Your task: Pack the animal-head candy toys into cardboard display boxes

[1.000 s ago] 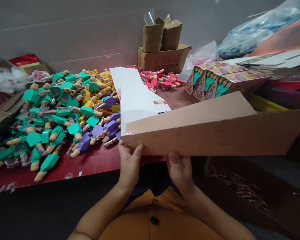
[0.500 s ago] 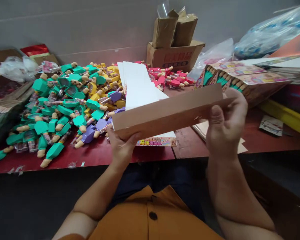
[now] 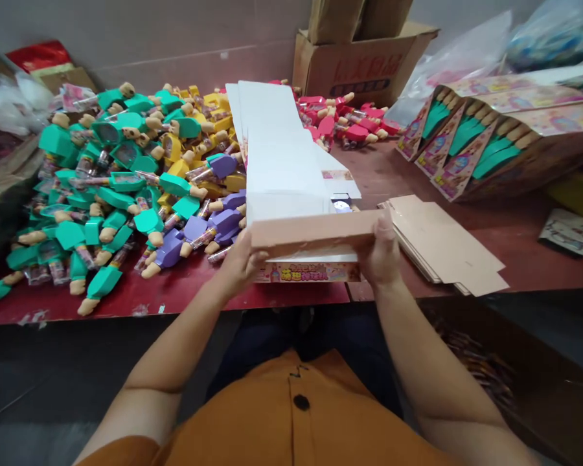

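Note:
A folded brown cardboard piece spans the space between my two hands, level over the near end of a white display box. My left hand grips its left end, and my right hand has the right end between thumb and fingers. The box's printed front edge shows just below the cardboard; its tall white flap leans back behind it. Whether the cardboard touches the inside of the box is hidden. To the right of my right hand lies a stack of flat brown cardboard sheets.
Left of the box spreads a heap of green toys, with yellow and purple toys beside them. Red toys lie behind. Filled display boxes stand at right. A large carton rests against the wall.
The brown cardboard piece has gone from tilted to nearly level and sits lower over the box. My right hand has moved left and down with it; the view has shifted too.

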